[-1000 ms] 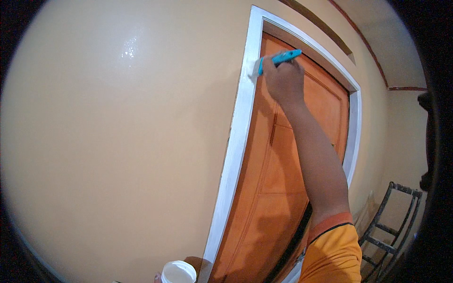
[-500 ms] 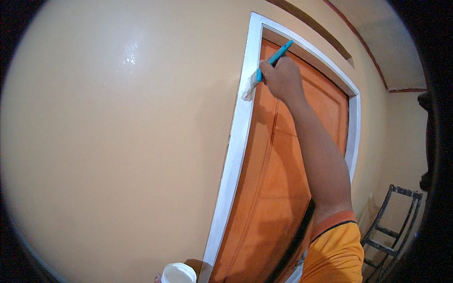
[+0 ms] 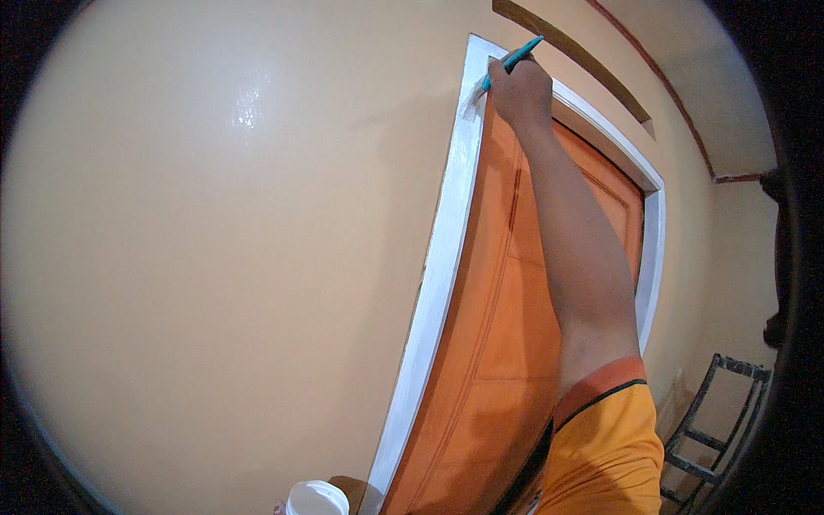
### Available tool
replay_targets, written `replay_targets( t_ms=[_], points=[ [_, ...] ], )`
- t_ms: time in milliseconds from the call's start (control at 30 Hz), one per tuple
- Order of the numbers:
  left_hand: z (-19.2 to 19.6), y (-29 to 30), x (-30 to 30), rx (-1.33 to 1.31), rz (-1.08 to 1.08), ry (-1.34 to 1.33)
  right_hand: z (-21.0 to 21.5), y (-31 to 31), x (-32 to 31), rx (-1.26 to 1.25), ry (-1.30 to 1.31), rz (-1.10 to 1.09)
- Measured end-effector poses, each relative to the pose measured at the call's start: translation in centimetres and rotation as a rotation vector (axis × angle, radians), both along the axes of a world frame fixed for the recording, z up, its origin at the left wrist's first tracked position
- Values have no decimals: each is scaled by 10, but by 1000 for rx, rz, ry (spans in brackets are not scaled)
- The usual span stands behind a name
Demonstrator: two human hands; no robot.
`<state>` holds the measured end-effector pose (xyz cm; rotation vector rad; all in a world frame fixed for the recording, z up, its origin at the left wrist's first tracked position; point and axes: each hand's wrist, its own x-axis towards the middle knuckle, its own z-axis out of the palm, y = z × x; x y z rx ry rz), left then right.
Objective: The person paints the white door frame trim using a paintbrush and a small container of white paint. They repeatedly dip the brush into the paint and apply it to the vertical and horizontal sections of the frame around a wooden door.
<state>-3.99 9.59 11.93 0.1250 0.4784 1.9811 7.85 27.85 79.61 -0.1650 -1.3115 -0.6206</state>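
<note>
A person's right hand is clamped around the blue handle of a paintbrush, fingers closed, at the upper left corner of a doorway. The handle slants up to the right, and the pale bristles point down to the left, resting against the face of a white door frame, just below its top left corner. The paint on the frame's left upright has a wet shine under the brush.

From the hand, a bare forearm reaches down to the right, passing in front of an orange panelled door, to a yellow-orange sleeve with a reddish band and a thin black line.

Low and near, left of the frame's foot, is an open white tub. A sliver of the left hand shows at the tub's left side; the rest is out of view, so I cannot tell how it grips.

A plain beige wall fills the left, with a glint of light high up. Above the door runs a brown recessed strip. To the far right stands a dark, paint-spattered ladder.
</note>
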Motion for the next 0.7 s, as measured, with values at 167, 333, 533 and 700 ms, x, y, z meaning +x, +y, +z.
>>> replay_targets(
  t_ms=[167,333,533,700],
  points=[
    [-21,13,-7,-37,255,348,15,4,2,278,162,-14],
    [-35,10,-5,-71,285,399,-12,4,6,236,84,-80],
    [-26,0,-1,-83,272,376,-92,-2,8,147,-152,-42],
    [-7,-10,1,-76,219,345,-202,-28,23,-156,-401,358]
  ],
)
